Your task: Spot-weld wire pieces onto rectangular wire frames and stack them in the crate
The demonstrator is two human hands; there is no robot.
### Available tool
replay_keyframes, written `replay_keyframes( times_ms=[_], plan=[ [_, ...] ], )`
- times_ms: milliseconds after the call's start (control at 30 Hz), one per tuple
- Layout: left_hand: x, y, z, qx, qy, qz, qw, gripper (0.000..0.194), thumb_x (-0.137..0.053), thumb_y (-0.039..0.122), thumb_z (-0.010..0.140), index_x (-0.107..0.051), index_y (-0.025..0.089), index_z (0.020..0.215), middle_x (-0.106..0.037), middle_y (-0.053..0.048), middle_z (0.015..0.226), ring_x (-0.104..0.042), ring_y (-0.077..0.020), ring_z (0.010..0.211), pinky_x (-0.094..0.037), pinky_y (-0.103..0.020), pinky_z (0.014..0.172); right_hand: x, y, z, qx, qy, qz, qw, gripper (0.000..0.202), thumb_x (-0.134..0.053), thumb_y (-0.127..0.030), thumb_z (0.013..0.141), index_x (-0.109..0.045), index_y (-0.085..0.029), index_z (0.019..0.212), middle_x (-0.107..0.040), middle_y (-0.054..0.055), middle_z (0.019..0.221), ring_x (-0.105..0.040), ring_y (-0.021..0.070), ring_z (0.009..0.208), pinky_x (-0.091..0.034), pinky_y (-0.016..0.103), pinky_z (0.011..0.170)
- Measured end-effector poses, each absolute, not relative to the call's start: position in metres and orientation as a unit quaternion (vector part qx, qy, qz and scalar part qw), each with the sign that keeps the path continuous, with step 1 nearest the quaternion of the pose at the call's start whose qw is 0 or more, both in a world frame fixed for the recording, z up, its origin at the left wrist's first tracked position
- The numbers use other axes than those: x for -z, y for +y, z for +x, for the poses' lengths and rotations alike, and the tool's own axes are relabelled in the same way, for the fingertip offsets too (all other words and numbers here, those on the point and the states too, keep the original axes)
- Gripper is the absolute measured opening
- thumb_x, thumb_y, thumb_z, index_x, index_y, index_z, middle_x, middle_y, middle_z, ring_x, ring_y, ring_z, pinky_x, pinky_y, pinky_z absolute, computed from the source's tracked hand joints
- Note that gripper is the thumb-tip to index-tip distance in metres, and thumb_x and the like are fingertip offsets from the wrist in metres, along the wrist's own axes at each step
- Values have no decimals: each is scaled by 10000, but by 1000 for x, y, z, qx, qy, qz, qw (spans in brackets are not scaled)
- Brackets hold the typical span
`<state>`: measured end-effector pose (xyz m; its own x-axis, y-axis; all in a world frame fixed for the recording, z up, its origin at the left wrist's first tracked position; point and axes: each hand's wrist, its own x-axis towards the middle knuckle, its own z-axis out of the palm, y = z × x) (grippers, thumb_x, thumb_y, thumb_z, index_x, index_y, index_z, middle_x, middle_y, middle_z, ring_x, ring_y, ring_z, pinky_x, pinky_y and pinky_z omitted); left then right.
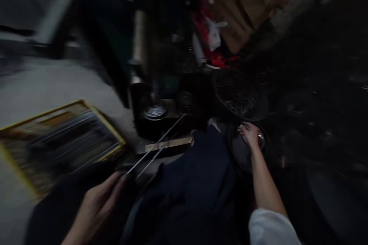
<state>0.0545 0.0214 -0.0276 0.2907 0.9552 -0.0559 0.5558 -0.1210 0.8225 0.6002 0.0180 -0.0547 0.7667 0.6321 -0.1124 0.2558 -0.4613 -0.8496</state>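
On the far left, a pale floor (71, 84) held a shallow crate (110, 129) with a yellow rim, in which long dark pieces (71, 136) lay side by side, blurred. At the lower edge, just right of the crate, was the person's left hand (99, 199), its fingers clamped on two thin, pale rods (158, 142). The rods slanted up and away to the right, above a wooden strip (175, 142); whether they were joined could not be told. Beyond them stood a dark machine with a pale upright cylinder (140, 38), and near its foot sat a round dish (155, 118) of small shiny bits (155, 111). Dark blue cloth (198, 176) covered the lower middle. Farther back, right of centre, a white bundle (214, 34) and something red lay against brown cardboard (230, 11). Below these, a wide dark basin (263, 111) held a tangle of thin metal pieces (240, 97). Nearest on the right, the right hand (249, 134) reached from a pale sleeve (270, 227) over a round dark container (240, 152), beside a glinting object (261, 139). Its fingers were bent; whether they gripped anything could not be told.
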Motion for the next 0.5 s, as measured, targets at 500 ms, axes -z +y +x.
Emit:
replay_keyframes(
  times_ms=[500],
  plan=[
    [26,5,14,-299,536,672,415,307,-374,391,966,-570,184,853,-541,28,652,-513,-122,567,-386,-213,552,30,106,261,-609,-266,-513,543,397,-790,-474,670,-546,-181,781,-737,47,748,-727,165,653,-533,172,496]
  ],
)
